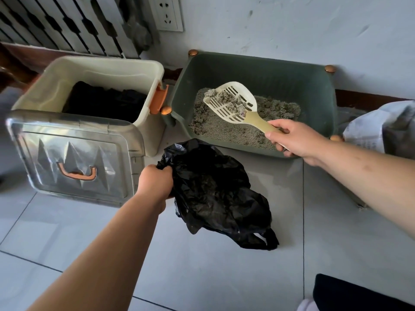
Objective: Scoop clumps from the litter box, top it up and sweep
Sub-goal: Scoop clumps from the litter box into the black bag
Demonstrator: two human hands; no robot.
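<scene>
A dark green litter box (314, 90) stands against the wall, with grey litter (224, 129) in its bottom. My right hand (292, 140) grips the handle of a cream slotted scoop (233, 104). The scoop is lifted above the litter and carries several grey clumps (226, 97). A crumpled black plastic bag (215, 194) lies on the floor in front of the box. My left hand (155, 182) is closed on the bag's left edge.
A cream storage bin (107, 70) with dark contents and an orange latch stands left of the litter box. Its clear lid (74, 158) leans against its front. A grey-white sack (381, 129) sits at the right. Behind are a radiator (67, 23) and a wall socket (167, 13).
</scene>
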